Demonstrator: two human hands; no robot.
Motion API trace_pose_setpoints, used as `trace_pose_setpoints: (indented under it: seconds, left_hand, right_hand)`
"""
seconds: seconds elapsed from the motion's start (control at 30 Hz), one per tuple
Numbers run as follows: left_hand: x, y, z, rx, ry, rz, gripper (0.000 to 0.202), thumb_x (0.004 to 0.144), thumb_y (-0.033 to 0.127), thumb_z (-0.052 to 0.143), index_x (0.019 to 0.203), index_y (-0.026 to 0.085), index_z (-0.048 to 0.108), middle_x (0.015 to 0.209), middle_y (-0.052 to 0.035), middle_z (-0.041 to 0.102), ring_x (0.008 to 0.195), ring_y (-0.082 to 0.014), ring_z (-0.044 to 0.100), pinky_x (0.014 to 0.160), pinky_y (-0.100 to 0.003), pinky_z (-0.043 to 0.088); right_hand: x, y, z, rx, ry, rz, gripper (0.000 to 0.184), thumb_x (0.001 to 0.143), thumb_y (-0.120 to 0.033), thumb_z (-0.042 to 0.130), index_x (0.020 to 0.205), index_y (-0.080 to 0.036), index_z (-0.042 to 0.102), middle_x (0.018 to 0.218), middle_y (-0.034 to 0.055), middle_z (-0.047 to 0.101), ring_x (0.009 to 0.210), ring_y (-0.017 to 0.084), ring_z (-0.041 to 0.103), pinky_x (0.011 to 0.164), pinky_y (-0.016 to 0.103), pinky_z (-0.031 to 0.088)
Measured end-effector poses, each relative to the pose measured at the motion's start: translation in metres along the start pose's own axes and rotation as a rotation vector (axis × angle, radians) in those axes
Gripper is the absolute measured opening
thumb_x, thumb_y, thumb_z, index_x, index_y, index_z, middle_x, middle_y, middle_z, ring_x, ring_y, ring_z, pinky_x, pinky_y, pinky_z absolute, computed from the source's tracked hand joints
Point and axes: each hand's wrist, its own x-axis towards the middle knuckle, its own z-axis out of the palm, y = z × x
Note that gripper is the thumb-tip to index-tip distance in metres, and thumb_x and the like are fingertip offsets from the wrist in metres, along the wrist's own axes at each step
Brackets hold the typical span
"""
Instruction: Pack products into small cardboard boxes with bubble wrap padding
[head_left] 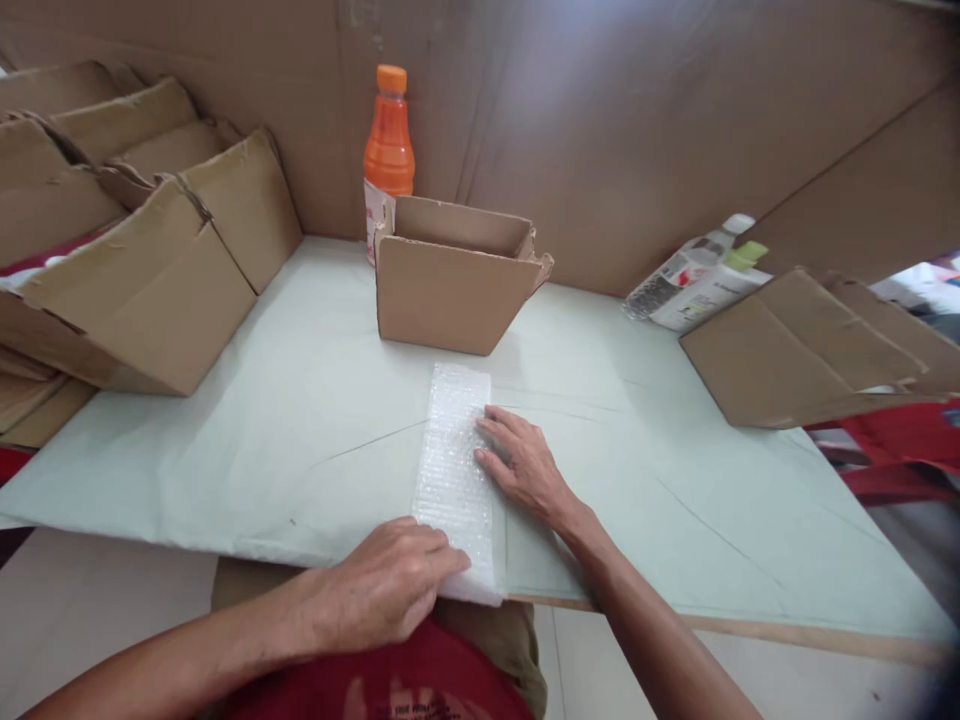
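A long folded strip of bubble wrap (456, 450) lies lengthwise on the table in front of me, its near end at the table's front edge. My left hand (397, 580) is closed at that near end, fingers curled over the wrap's left side and the index finger pressed on top. The left palm and thumb are hidden. My right hand (523, 465) rests at the strip's right edge, open, with its fingertips stretched onto the plastic.
Beyond the wrap stands an open cardboard bin (442, 298), with an orange bottle (389, 150) behind it. Several cardboard bins (180, 290) fill the left. At the right are a clear bottle (679, 270), a white bottle (705, 297) and another cardboard box (795, 350). Cardboard walls (637, 120) close the back.
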Motion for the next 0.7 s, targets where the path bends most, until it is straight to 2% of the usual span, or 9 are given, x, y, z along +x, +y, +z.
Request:
trace_pose_setpoints:
  seconds: [0.17, 0.33, 0.43, 0.57, 0.7]
  left_hand:
    - [0.017, -0.019, -0.006, 0.043, 0.108, -0.059, 0.029, 0.089, 0.008, 0.05, 0.112, 0.019, 0.063, 0.096, -0.0053, 0.071, 0.09, -0.0214, 0.066, 0.081, -0.033, 0.051]
    - [0.026, -0.03, 0.001, 0.138, 0.125, -0.119, 0.029, 0.089, 0.008, 0.051, 0.113, 0.017, 0.063, 0.095, -0.007, 0.071, 0.091, -0.0235, 0.066, 0.081, -0.035, 0.053]
    - [0.027, -0.031, 0.004, 0.147, 0.137, -0.128, 0.03, 0.089, 0.009, 0.051, 0.116, 0.016, 0.063, 0.095, -0.0077, 0.071, 0.091, -0.024, 0.065, 0.083, -0.038, 0.054]
    - [0.026, -0.031, 0.001, 0.132, 0.219, -0.145, 0.031, 0.091, 0.011, 0.052, 0.12, 0.016, 0.061, 0.104, -0.0098, 0.07, 0.095, -0.0249, 0.065, 0.086, -0.042, 0.054]
    - [0.014, -0.028, -0.005, 0.053, 0.412, -0.1, 0.031, 0.095, 0.017, 0.053, 0.126, 0.017, 0.058, 0.113, -0.0114, 0.069, 0.104, -0.0247, 0.062, 0.091, -0.043, 0.052]
  right_hand:
    - [-0.021, -0.008, -0.016, 0.068, 0.166, 0.024, 0.029, 0.096, -0.029, 0.057, 0.123, -0.025, 0.065, 0.138, 0.0114, 0.064, 0.125, 0.029, 0.061, 0.1, 0.049, 0.05]
    - [-0.051, -0.038, -0.041, 0.151, 0.256, -0.089, 0.026, 0.094, -0.018, 0.06, 0.119, -0.024, 0.064, 0.131, 0.0112, 0.066, 0.119, 0.026, 0.063, 0.098, 0.045, 0.05]
    - [-0.068, -0.057, -0.043, 0.185, 0.148, -0.179, 0.027, 0.092, -0.019, 0.063, 0.119, -0.024, 0.063, 0.128, 0.0109, 0.067, 0.116, 0.026, 0.063, 0.093, 0.044, 0.051]
    - [-0.08, -0.069, -0.026, 0.128, -0.05, -0.233, 0.034, 0.091, -0.034, 0.067, 0.123, -0.024, 0.063, 0.131, 0.0124, 0.067, 0.114, 0.03, 0.063, 0.091, 0.049, 0.05]
    - [-0.079, -0.069, -0.01, 0.116, -0.034, -0.214, 0.024, 0.095, -0.02, 0.058, 0.118, -0.024, 0.067, 0.12, 0.0104, 0.072, 0.107, 0.026, 0.065, 0.089, 0.045, 0.049]
